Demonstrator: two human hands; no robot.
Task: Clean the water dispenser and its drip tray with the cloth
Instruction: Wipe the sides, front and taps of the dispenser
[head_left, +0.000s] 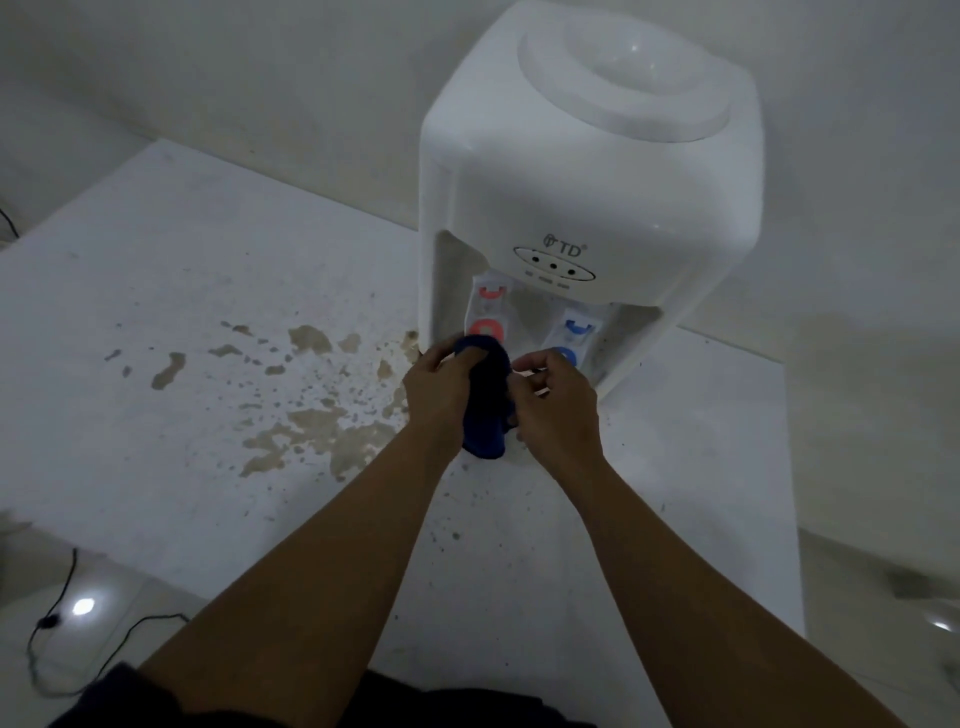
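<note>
At the far left a thin black cable (62, 613) trails over the glossy tiled floor (31, 582), which throws back a small bright spot of light. Above it runs the worn white tabletop (156, 291), its paint chipped away in brown patches and specks, thickest just left of the hands.

The person's left hand (441, 387) is closed around the upper part of a dark blue soft cloth (485, 405), thumb pressed into the fabric; the bunched cloth hangs down between both hands. This grip looks meant to gather the cloth into a firm pad for wiping. The right hand (553, 405) is curled, fingertips pinching at the cloth's right edge and perhaps something pale beside it; which of the two it grips cannot be told.

Both hands work low in front of the white plastic tabletop water dispenser (587, 182), which stands at the table's back right, near the plain pale wall (234, 67). In its recess sit the red tap (487, 327) and blue tap (569, 356), just above the hands. The drip tray is hidden behind them.
</note>
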